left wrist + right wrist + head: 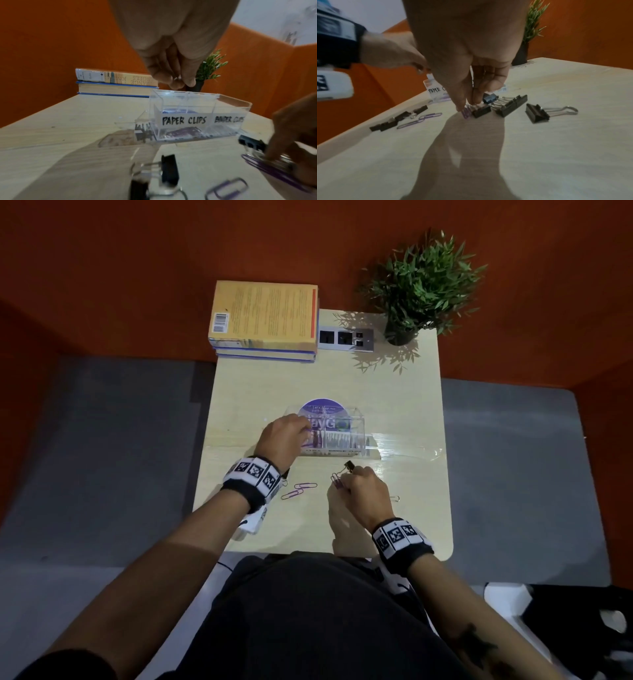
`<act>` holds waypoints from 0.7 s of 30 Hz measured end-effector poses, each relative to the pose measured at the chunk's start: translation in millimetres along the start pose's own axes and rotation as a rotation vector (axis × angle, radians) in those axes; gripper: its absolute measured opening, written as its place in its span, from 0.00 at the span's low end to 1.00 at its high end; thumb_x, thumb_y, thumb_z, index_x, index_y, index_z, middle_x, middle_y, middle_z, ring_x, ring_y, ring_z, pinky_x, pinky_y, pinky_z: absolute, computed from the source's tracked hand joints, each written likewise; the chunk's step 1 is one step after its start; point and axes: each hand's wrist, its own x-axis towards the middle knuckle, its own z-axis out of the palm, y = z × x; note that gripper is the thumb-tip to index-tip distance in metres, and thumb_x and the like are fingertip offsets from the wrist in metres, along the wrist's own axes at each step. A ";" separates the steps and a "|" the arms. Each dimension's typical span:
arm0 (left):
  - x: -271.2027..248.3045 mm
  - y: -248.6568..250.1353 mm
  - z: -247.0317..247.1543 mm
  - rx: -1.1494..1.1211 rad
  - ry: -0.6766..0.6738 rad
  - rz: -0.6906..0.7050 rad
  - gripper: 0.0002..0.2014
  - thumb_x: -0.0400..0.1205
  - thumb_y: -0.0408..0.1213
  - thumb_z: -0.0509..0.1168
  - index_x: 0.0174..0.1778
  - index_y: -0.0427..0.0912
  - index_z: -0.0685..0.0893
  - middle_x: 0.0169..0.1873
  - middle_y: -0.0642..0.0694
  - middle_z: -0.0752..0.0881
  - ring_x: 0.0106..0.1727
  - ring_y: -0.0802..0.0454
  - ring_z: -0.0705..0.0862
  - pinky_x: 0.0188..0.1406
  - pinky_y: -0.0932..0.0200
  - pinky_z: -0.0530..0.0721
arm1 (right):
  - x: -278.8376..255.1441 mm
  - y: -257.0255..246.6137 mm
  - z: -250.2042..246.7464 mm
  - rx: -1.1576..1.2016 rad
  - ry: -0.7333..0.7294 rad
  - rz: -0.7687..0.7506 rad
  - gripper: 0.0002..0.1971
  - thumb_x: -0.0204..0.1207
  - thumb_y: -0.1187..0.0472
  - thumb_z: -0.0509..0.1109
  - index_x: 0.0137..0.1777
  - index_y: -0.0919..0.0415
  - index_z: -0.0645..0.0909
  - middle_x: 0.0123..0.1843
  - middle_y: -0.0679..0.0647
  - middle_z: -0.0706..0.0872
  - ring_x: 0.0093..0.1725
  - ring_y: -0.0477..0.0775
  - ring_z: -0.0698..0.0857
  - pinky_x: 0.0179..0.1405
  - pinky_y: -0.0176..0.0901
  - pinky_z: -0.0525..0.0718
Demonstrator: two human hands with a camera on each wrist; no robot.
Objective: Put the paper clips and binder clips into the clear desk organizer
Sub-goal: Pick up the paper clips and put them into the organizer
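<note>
Both forearms were bare. Each wrist carried a black fabric band (244, 491) topped by a ring of white blocks printed with black square fiducial markers; the right wristband (401, 542) matched the left one. A white camera housing (253, 520) hung under the left wrist, with a thin black cable beside it. The lap was clothed in dark trousers (318, 618). A dark tattoo (474, 645) marked the right forearm.
</note>
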 end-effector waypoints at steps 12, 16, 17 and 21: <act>-76.6 -37.5 48.8 0.353 -0.340 0.187 0.12 0.73 0.31 0.76 0.51 0.34 0.85 0.44 0.37 0.85 0.49 0.37 0.82 0.40 0.44 0.84 | 14.9 -21.3 7.2 -0.096 -0.017 -0.064 0.03 0.71 0.68 0.74 0.37 0.63 0.87 0.37 0.61 0.86 0.44 0.64 0.83 0.29 0.49 0.77; -71.8 -24.8 56.0 0.371 -0.316 0.114 0.01 0.79 0.27 0.67 0.44 0.33 0.83 0.40 0.36 0.84 0.44 0.35 0.82 0.36 0.44 0.81 | 15.0 -24.2 12.5 -0.117 -0.059 -0.119 0.04 0.74 0.61 0.75 0.41 0.62 0.87 0.38 0.60 0.85 0.43 0.63 0.84 0.27 0.46 0.76; -70.4 -20.7 57.2 0.379 -0.313 0.084 0.01 0.80 0.27 0.65 0.44 0.33 0.82 0.41 0.36 0.83 0.44 0.36 0.82 0.36 0.44 0.80 | 14.3 -25.3 12.4 -0.117 -0.063 -0.132 0.05 0.74 0.61 0.75 0.42 0.63 0.87 0.38 0.60 0.85 0.42 0.63 0.84 0.27 0.47 0.76; -64.3 -7.3 59.3 0.380 -0.314 -0.041 0.04 0.80 0.29 0.62 0.46 0.33 0.80 0.43 0.37 0.84 0.43 0.38 0.82 0.35 0.50 0.74 | 12.8 -31.0 7.7 -0.142 -0.096 -0.141 0.03 0.71 0.67 0.75 0.40 0.66 0.85 0.36 0.63 0.86 0.37 0.67 0.86 0.27 0.51 0.80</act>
